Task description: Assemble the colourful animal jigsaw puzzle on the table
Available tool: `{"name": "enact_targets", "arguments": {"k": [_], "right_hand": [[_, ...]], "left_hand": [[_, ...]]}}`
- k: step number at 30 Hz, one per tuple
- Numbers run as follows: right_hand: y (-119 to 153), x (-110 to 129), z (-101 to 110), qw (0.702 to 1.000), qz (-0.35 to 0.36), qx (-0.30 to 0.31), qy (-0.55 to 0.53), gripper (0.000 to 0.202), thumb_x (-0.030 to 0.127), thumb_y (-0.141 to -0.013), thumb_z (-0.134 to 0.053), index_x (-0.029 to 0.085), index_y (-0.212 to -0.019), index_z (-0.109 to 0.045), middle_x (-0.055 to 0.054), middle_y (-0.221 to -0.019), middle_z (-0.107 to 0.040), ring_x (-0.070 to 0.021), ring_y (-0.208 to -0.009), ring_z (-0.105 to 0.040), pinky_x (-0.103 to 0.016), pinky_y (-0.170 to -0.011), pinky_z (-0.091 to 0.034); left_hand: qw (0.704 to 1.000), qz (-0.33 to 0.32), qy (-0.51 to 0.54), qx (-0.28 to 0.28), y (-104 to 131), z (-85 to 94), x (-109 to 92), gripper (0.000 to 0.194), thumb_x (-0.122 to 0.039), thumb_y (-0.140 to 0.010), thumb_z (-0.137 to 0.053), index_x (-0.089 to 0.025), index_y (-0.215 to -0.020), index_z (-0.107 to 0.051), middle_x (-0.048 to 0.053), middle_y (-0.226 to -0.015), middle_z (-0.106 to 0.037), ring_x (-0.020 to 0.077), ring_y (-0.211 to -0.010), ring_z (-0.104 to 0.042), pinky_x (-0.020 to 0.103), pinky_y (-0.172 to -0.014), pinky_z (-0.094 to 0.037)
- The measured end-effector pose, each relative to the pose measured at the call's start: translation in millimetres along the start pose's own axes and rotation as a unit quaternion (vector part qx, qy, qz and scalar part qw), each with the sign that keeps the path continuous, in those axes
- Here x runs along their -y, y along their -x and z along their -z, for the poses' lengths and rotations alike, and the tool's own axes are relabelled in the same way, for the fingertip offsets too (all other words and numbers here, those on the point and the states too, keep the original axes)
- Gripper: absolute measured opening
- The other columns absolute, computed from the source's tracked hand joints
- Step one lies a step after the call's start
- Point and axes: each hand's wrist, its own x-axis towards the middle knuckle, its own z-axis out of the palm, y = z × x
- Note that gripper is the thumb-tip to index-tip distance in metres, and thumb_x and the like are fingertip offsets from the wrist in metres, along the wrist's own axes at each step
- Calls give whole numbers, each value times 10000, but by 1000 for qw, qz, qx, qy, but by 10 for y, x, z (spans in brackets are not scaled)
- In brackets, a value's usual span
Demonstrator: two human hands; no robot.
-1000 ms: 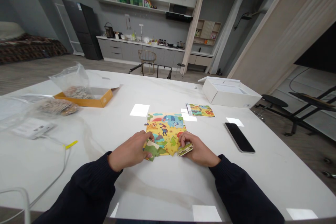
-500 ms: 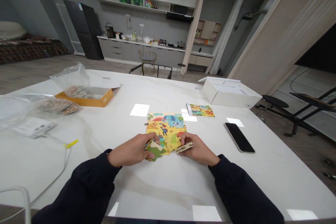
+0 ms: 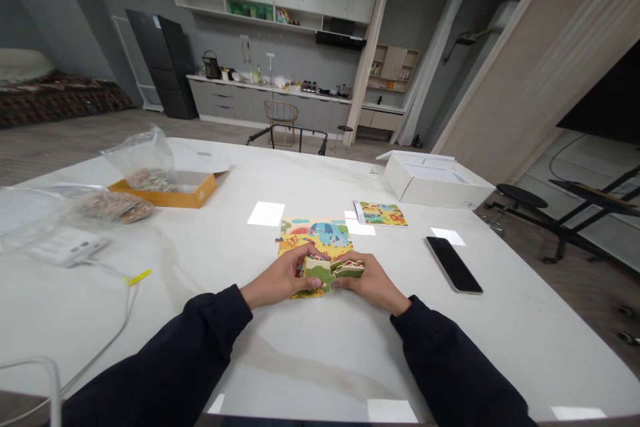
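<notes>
My left hand (image 3: 276, 280) is closed on a green and cream jigsaw puzzle piece (image 3: 318, 269), thumb in front and fingers behind; more pieces may be hidden there. Close beside it, my right hand (image 3: 376, 284) grips a small stack of puzzle pieces (image 3: 351, 270), a green face towards me. The two hands' pieces meet or nearly meet; I cannot tell which. Beneath and beyond them lies a joined jigsaw puzzle (image 3: 330, 233) with blue elephants on a yellow ground. Its near part is largely covered by my hands.
A picture card (image 3: 383, 213) lies beyond my right hand, with a phone (image 3: 454, 264) farther right. At the back right stands a white box (image 3: 440, 180). To the left are an orange box (image 3: 193, 192), bags of pieces (image 3: 117, 207) and a white device (image 3: 70, 247) with a cable.
My left hand has moved right with its piece, up to my right hand. The right hand's stack has turned so a green face shows. More of the puzzle's near part is covered.
</notes>
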Motion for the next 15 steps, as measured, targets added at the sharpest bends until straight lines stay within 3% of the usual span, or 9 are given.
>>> {"name": "enact_targets", "arguments": {"k": [3, 6, 11, 15], "right_hand": [[-42, 51, -64, 998, -2, -29, -54, 293, 364, -674, -868, 207, -813, -662, -24, -855, -726, -224, -790, -683, -396, -789, -556], [-119, 119, -164, 986, -17, -42, -159, 351, 410, -679, -871, 221, -841, -624, -14, -828, -717, -220, -748, -687, -398, -743, -590], [-309, 148, -456, 938, -32, -100, -331, 415, 383, -662, -843, 242, -966, -597, 0, -840, -693, -198, -664, -647, -354, -582, -581], [-397, 130, -676, 906, 5, -146, -397, 304, 445, -786, -704, 261, -979, -558, 23, -824, -638, -179, -667, -618, -305, -542, -545]], "left_hand": [[998, -19, 54, -20, -73, -2, 27, 563, -558, -770, -830, -206, -1111, -551, 76, -1154, -641, 231, -1066, -634, 370, -926, -539], [993, -28, 102, -51, -144, 2, 51, 609, -565, -781, -823, -228, -1131, -455, 52, -1099, -631, 209, -1009, -644, 362, -904, -544], [988, -42, 131, -76, -240, -51, 118, 600, -569, -828, -780, -242, -1137, -383, 12, -999, -612, 165, -858, -630, 332, -810, -545], [986, -49, 128, -99, -234, -102, 176, 499, -514, -924, -693, -253, -1187, -359, -17, -938, -574, 113, -666, -555, 276, -649, -509]]}}
